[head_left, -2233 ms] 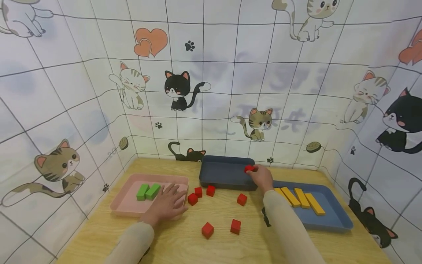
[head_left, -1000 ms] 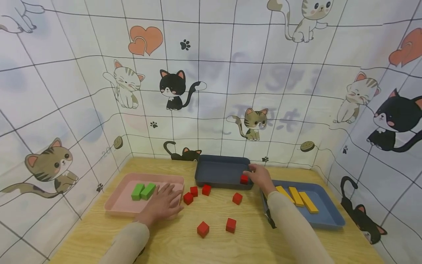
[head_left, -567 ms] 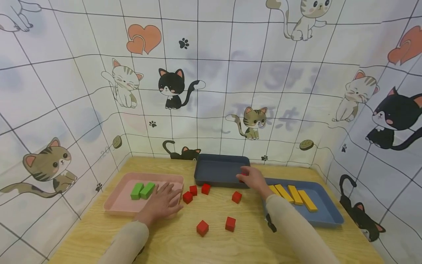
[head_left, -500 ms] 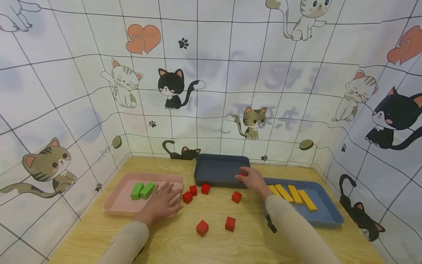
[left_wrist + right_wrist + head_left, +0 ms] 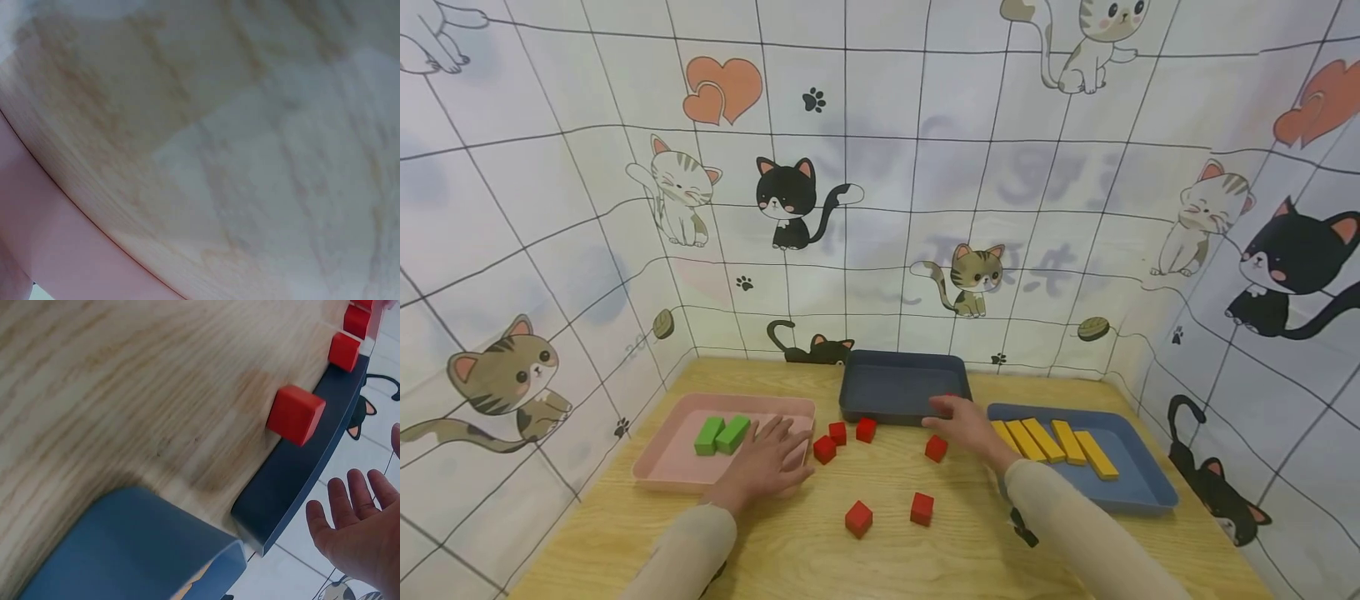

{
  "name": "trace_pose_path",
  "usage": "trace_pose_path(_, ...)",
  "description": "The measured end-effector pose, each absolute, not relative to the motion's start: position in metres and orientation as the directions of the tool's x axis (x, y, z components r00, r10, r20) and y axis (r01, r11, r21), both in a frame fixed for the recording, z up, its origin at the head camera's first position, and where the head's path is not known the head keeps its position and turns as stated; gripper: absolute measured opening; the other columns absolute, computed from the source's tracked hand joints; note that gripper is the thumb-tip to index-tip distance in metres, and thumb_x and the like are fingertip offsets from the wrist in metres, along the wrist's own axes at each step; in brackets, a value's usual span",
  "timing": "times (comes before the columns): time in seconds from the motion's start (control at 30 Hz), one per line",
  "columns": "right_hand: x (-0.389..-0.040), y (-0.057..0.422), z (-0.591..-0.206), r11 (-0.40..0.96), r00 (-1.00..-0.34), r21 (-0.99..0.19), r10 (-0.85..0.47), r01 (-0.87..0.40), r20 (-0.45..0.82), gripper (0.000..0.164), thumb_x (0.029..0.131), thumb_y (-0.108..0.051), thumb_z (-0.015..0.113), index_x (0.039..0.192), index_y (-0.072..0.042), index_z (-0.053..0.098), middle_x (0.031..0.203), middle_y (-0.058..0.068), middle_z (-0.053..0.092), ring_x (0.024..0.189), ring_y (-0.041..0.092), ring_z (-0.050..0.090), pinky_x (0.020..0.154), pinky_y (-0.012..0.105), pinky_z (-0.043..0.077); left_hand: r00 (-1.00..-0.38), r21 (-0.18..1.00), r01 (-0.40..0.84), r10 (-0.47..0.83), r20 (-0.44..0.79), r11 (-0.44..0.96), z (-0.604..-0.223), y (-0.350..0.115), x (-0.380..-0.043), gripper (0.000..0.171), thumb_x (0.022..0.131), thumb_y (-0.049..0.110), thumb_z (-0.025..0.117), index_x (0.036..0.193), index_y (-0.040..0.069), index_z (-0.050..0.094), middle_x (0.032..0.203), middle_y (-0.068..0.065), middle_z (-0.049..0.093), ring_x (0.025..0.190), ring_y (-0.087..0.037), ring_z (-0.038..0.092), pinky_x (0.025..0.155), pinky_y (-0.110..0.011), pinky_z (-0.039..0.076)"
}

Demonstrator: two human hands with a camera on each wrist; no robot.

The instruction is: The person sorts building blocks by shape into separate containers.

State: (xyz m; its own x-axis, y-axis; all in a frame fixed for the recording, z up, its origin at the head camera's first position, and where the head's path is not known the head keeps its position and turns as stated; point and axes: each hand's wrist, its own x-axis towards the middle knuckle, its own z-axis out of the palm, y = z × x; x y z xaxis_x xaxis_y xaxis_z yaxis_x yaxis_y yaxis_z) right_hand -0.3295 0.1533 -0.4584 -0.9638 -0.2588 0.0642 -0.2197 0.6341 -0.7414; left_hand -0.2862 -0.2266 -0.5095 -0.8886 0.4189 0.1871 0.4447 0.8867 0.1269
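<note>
A white backdrop point(image 5: 883, 175) printed with black grid lines and cartoon cats closes off the far side and both ends of the pale wood-grain table point(image 5: 790, 554). Over that tabletop reach my two arms in cream sleeves point(image 5: 1075, 525). My left hand point(image 5: 763, 460) is spread flat and grips nothing, its fingers over the right end of the pink rectangular tray point(image 5: 700, 483). My right hand point(image 5: 967, 427) is released too, its fingers loose and slightly bent, by the near right corner of the dark navy rectangular tray point(image 5: 883, 418). To the right lies the blue rectangular tray point(image 5: 1150, 500), with five flat yellow bars point(image 5: 1096, 455) slanting in it, the leftmost partly hidden by my arm. The pink tray, on the left, bears two green oblong blocks point(image 5: 709, 436), the right one just beside my left fingertips; I cannot tell whether they touch. Inside the far-standing navy tray, at its right end, a sliver of red point(image 5: 951, 396) shows past my right fingers, mostly covered by them. Six small red cubes point(image 5: 859, 518) lie on the table: three clustered between the pink and navy trays, one close by my right hand, two at the near middle.
</note>
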Motion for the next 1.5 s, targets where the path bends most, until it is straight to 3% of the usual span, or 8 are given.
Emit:
trace_pose_path(0.53, -0.305, 0.146, -0.46, 0.621, -0.946, -0.754, -0.325, -0.216, 0.003, 0.048, 0.093, -0.028, 0.071, 0.134, -0.006, 0.061, 0.133, 0.009, 0.062, 0.122, 0.032, 0.056, 0.098, 0.05, 0.048, -0.893, 0.115, 0.435, 0.411, 0.185, 0.893, -0.509, -0.227, -0.285, 0.068, 0.092, 0.063, 0.052, 0.146, 0.022, 0.051, 0.151, -0.016, 0.043, 0.144, -0.041, 0.028, 0.11, -0.07, 0.017)
trace_pose_path(1.5, -0.269, 0.152, -0.472, 0.602, -0.865, -0.706, -0.501, -0.372, 0.029, 0.049, 0.091, -0.026, 0.073, 0.131, 0.001, 0.062, 0.126, 0.015, 0.065, 0.116, 0.036, 0.059, 0.096, 0.055, 0.047, -0.892, 0.122, 0.44, 0.416, 0.178, 0.89, -0.506, -0.225, -0.285, 0.066, 0.092, 0.061, 0.052, 0.144, 0.021, 0.053, 0.149, -0.017, 0.044, 0.143, -0.042, 0.029, 0.109, -0.07, 0.018)
